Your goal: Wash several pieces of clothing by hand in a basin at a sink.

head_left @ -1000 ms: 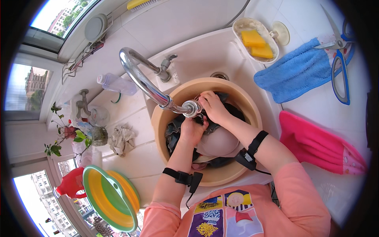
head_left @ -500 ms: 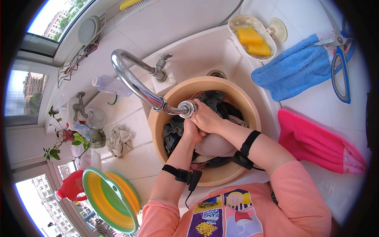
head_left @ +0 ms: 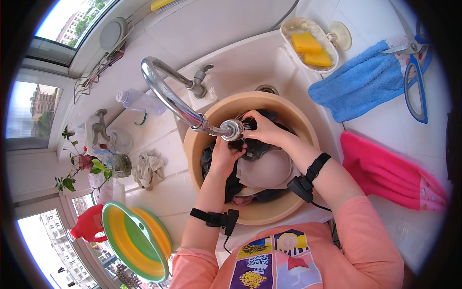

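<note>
A tan plastic basin (head_left: 309, 130) full of laundry sits in the sink. Over it, below the faucet head (head_left: 232, 129), both my hands are closed on a small dark wet cloth (head_left: 249, 124). My left hand (head_left: 225, 155) grips its near left side, partly behind the faucet head. With thumb and fingers, my right hand (head_left: 263, 130) pinches the far right side. Water appears to run onto the cloth. Beneath my wrists lie a pale pinkish-beige moulded bra cup (head_left: 264, 169) and several dark garments. The cloth's full shape is hidden.
The curved chrome faucet (head_left: 166, 94) arches over the basin's left side. A soap dish (head_left: 287, 30) with yellow pieces, a blue towel (head_left: 351, 91), scissors (head_left: 415, 89) and a pink towel (head_left: 380, 173) are on the right. At left are a crumpled rag (head_left: 148, 169) and a green-yellow basin (head_left: 109, 231).
My hands have moved apart from a tight clasp under the faucet. The dark cloth now shows stretched between them, and more of the bra cup is visible.
</note>
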A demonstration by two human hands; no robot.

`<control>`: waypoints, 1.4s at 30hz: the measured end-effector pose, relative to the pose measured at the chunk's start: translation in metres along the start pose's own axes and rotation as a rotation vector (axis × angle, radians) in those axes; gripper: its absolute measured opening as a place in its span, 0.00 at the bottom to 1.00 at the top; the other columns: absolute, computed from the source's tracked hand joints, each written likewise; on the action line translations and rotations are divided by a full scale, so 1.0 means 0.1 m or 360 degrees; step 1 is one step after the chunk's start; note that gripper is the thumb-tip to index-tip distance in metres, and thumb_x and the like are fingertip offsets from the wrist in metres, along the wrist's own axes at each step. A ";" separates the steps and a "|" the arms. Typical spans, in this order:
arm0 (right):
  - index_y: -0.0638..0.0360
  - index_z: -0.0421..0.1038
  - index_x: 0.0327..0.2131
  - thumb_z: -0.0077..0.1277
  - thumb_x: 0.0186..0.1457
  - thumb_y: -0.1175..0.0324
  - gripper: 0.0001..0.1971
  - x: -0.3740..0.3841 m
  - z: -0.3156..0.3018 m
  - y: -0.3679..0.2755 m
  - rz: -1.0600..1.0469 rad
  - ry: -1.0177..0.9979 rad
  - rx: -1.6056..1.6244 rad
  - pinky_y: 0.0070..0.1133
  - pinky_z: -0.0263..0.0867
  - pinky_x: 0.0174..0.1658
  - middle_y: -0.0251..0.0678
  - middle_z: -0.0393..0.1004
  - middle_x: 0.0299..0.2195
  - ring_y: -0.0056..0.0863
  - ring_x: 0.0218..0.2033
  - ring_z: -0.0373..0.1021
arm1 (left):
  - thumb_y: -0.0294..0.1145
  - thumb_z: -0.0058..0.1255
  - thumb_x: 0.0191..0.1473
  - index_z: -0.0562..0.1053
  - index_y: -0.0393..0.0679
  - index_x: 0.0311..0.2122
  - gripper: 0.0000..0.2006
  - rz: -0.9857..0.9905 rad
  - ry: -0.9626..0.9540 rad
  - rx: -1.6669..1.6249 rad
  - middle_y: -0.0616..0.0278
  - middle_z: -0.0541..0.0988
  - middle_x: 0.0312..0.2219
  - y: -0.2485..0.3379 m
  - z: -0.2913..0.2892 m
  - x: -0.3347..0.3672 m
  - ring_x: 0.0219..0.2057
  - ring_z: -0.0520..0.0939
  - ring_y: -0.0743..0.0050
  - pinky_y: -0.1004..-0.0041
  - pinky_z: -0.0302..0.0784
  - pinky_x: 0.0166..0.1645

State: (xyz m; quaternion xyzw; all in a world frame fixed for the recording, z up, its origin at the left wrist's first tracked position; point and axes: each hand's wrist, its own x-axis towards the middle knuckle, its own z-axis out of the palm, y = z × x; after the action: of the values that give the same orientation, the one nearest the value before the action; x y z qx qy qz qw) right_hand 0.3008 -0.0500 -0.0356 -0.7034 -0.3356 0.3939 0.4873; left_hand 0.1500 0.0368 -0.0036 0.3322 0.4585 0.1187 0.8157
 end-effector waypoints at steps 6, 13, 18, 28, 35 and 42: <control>0.57 0.73 0.41 0.48 0.41 0.81 0.19 0.02 -0.16 0.08 -0.0101 0.0299 -0.0492 0.32 0.59 0.56 0.46 0.70 0.46 0.47 0.53 0.63 | 0.27 0.35 0.59 0.62 0.42 0.47 0.11 0.0105 0.0242 0.0168 0.53 0.73 0.38 0.02 -0.24 -0.01 0.31 0.78 0.65 0.69 0.78 0.34; 0.51 0.64 0.51 0.54 0.39 0.77 0.30 -0.22 0.06 -0.10 -0.0682 0.0005 -0.1211 0.41 0.50 0.59 0.43 0.57 0.57 0.47 0.60 0.50 | 0.18 0.32 0.52 0.63 0.47 0.55 0.23 0.0152 -0.0026 0.0330 0.59 0.74 0.44 0.06 -0.04 -0.09 0.36 0.78 0.67 0.66 0.79 0.34; 0.59 0.60 0.47 0.53 0.42 0.78 0.25 -0.10 0.11 -0.20 -0.0279 0.0119 -0.0837 0.39 0.59 0.52 0.52 0.65 0.48 0.51 0.53 0.61 | 0.27 0.35 0.58 0.63 0.43 0.53 0.17 0.0116 0.0197 0.0085 0.59 0.72 0.44 0.06 -0.12 0.01 0.45 0.74 0.66 0.56 0.75 0.47; 0.59 0.61 0.49 0.47 0.53 0.66 0.19 -0.35 0.50 -0.36 -0.0668 0.0053 -0.0485 0.38 0.54 0.54 0.49 0.60 0.48 0.49 0.49 0.58 | 0.56 0.36 0.60 0.70 0.48 0.45 0.22 -0.0083 -0.0111 -0.0545 0.63 0.75 0.43 -0.15 0.05 0.24 0.44 0.75 0.65 0.61 0.70 0.51; 0.60 0.60 0.40 0.38 0.61 0.65 0.09 0.02 0.32 -0.12 -0.0246 0.0188 -0.0153 0.41 0.66 0.39 0.54 0.73 0.34 0.54 0.38 0.70 | 0.43 0.36 0.62 0.67 0.49 0.51 0.16 -0.0162 0.0067 -0.0024 0.64 0.75 0.44 -0.31 0.26 0.19 0.48 0.75 0.66 0.61 0.71 0.51; 0.59 0.54 0.59 0.44 0.57 0.69 0.26 0.04 0.20 0.11 -0.0060 -0.0289 0.0401 0.25 0.51 0.61 0.43 0.61 0.57 0.36 0.61 0.55 | 0.37 0.42 0.60 0.65 0.49 0.52 0.15 0.0110 -0.0243 -0.0547 0.64 0.72 0.47 -0.39 -0.21 0.50 0.50 0.71 0.70 0.62 0.65 0.53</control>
State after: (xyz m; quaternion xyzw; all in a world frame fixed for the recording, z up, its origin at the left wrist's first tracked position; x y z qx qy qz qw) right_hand 0.2859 -0.0412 -0.0511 -0.5916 -0.3394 0.4856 0.5468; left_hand 0.1561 0.0420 -0.0701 0.2118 0.3564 0.1977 0.8883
